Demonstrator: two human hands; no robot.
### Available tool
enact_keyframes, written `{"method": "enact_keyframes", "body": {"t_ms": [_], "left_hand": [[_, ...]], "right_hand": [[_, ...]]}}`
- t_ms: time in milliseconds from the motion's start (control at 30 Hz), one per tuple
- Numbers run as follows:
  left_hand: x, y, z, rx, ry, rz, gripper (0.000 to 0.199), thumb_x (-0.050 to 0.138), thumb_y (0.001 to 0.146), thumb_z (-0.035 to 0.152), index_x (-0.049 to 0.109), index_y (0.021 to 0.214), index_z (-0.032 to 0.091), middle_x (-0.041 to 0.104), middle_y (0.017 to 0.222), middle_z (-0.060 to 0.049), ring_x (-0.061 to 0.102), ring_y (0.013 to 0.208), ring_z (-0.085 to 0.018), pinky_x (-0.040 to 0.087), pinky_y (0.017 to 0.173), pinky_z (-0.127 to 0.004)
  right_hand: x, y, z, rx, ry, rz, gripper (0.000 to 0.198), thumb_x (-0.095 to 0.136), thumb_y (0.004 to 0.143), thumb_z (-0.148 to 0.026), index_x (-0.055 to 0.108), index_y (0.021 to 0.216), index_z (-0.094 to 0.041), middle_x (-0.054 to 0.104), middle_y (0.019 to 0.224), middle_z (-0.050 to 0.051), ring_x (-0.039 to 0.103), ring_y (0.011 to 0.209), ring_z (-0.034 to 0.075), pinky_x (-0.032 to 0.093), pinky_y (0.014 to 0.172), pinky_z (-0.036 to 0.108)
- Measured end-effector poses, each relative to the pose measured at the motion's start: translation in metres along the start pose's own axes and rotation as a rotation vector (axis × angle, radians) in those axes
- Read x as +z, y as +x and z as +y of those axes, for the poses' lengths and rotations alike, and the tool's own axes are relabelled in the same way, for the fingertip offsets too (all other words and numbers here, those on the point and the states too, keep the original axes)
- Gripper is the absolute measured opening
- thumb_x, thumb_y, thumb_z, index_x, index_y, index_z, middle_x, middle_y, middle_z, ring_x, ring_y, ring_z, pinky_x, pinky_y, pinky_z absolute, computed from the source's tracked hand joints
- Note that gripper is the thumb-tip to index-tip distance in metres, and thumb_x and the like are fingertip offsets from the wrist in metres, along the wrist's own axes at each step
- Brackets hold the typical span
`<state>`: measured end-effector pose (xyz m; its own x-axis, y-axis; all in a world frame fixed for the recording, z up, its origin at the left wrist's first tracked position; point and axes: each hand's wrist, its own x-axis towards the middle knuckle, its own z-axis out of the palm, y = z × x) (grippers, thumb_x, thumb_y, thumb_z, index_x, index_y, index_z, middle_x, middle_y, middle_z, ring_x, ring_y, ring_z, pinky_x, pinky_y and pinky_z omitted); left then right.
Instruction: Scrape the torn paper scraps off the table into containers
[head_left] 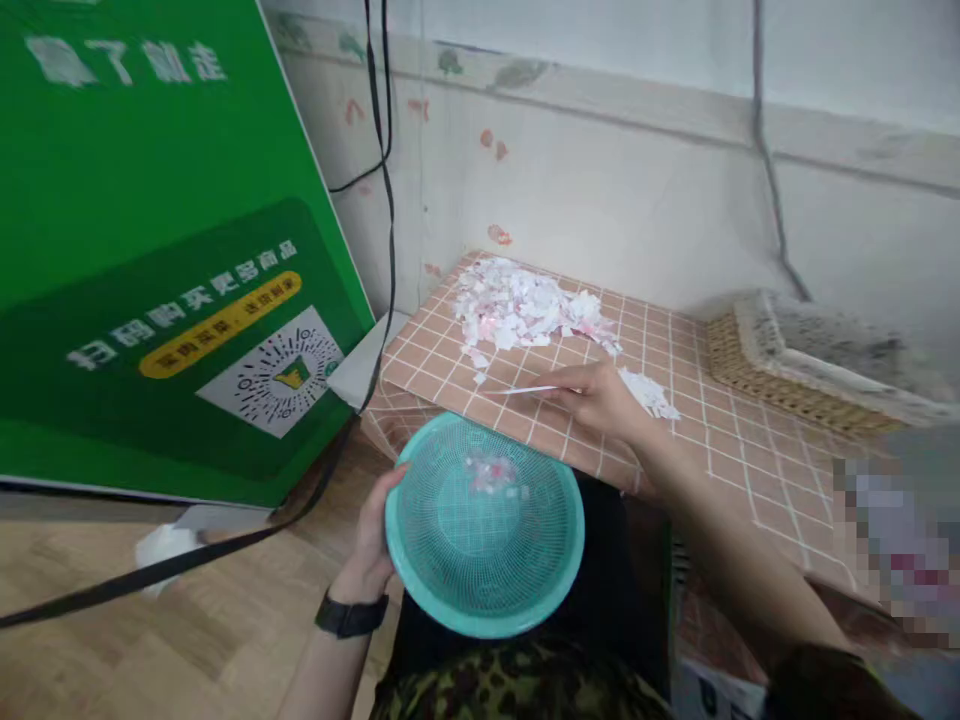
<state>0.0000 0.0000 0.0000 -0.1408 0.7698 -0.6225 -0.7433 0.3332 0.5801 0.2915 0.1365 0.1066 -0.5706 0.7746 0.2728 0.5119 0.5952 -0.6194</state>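
Note:
My left hand (379, 530) grips the left rim of a turquoise plastic colander (480, 625), held under the table's front edge and above my lap. A small blurred cluster of white and pink paper scraps (491, 474) shows inside it; I cannot tell whether they lie on its bottom or are in the air. Over the tabletop, my right hand (592, 395) pinches a thin white card (525, 389), seen nearly edge-on. A loose heap of torn white paper scraps (517, 305), some pinkish, lies beyond that hand. Another small pile of scraps (649, 393) sits just right of it, partly hidden.
The table (697, 460) has a brown checked cover and stands against the wall. On its right is a wicker basket (780, 370) with a cloth lining. A green sign panel (172, 240) stands at left, and a black cable (330, 490) hangs down in front of it.

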Motion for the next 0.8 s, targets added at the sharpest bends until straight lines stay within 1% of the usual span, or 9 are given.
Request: {"method": "enact_keyframes", "body": {"t_ms": [67,167,233,300,367,433,533,700,800], "left_hand": [[0.0,-0.001,0.0,-0.004,0.001,-0.001,0.031,0.088,0.055,0.033,0.075,0.075,0.014,0.074,0.069,-0.002,0.064,0.059,-0.015,0.053,0.06,-0.026],[0.002,-0.002,-0.001,-0.009,-0.007,-0.007,0.029,0.087,0.057,0.033,0.075,0.075,0.014,0.073,0.068,-0.002,0.064,0.058,-0.015,0.053,0.06,-0.026],[0.004,-0.004,-0.001,-0.013,-0.018,-0.014,0.028,0.087,0.058,0.033,0.074,0.075,0.014,0.073,0.068,-0.002,0.064,0.058,-0.016,0.053,0.06,-0.027],[0.006,-0.006,-0.001,-0.014,-0.032,-0.025,0.027,0.087,0.058,0.031,0.074,0.074,0.015,0.073,0.068,-0.002,0.064,0.059,-0.016,0.053,0.06,-0.027],[0.008,-0.007,-0.001,-0.013,-0.046,-0.037,0.026,0.087,0.057,0.031,0.074,0.073,0.015,0.073,0.068,-0.002,0.064,0.059,-0.016,0.053,0.06,-0.027],[0.009,-0.007,-0.001,-0.013,-0.054,-0.045,0.025,0.086,0.058,0.031,0.074,0.073,0.015,0.073,0.068,-0.002,0.064,0.059,-0.016,0.053,0.06,-0.027],[0.01,-0.008,-0.001,-0.023,-0.06,-0.049,0.026,0.086,0.059,0.031,0.075,0.075,0.014,0.074,0.069,-0.002,0.065,0.06,-0.017,0.054,0.061,-0.027],[0.011,-0.009,0.001,-0.045,-0.046,-0.031,0.027,0.085,0.061,0.032,0.074,0.076,0.013,0.073,0.07,-0.003,0.065,0.06,-0.017,0.054,0.062,-0.028],[0.012,-0.01,0.002,-0.034,-0.052,-0.036,0.026,0.084,0.061,0.032,0.073,0.077,0.014,0.073,0.07,-0.002,0.065,0.06,-0.016,0.054,0.062,-0.027]], "right_hand": [[-0.002,-0.002,-0.004,-0.001,0.001,-0.03,0.025,0.06,0.09,-0.021,0.077,0.107,-0.028,0.078,0.1,0.001,0.074,0.086,0.016,0.056,0.073,0.026],[-0.006,-0.006,-0.009,0.022,0.002,-0.013,0.022,0.06,0.09,-0.025,0.078,0.104,-0.027,0.078,0.098,0.002,0.074,0.082,0.017,0.056,0.071,0.028],[-0.009,-0.011,-0.01,0.051,-0.002,0.047,0.021,0.062,0.089,-0.027,0.079,0.101,-0.026,0.079,0.094,0.003,0.074,0.079,0.018,0.056,0.07,0.028],[-0.011,-0.018,-0.008,0.074,-0.056,0.15,0.021,0.061,0.09,-0.028,0.078,0.101,-0.025,0.078,0.096,0.004,0.074,0.081,0.019,0.056,0.071,0.029],[-0.009,-0.026,-0.006,0.104,-0.194,0.257,0.023,0.06,0.091,-0.029,0.077,0.105,-0.024,0.078,0.098,0.005,0.074,0.081,0.02,0.056,0.07,0.03],[-0.003,-0.033,-0.005,0.132,-0.357,0.302,0.026,0.057,0.093,-0.028,0.076,0.109,-0.022,0.078,0.096,0.007,0.074,0.076,0.021,0.054,0.067,0.03],[0.01,-0.04,-0.012,0.11,-0.456,0.259,0.029,0.052,0.095,-0.027,0.074,0.113,-0.021,0.078,0.093,0.007,0.073,0.073,0.02,0.053,0.066,0.029],[0.024,-0.04,-0.03,-0.011,-0.393,0.214,0.027,0.052,0.097,-0.027,0.072,0.113,-0.019,0.078,0.091,0.005,0.07,0.068,0.015,0.049,0.062,0.025],[0.028,-0.039,-0.035,-0.033,-0.347,0.181,0.028,0.05,0.098,-0.026,0.07,0.116,-0.02,0.078,0.091,0.004,0.068,0.065,0.013,0.047,0.059,0.023]]}}
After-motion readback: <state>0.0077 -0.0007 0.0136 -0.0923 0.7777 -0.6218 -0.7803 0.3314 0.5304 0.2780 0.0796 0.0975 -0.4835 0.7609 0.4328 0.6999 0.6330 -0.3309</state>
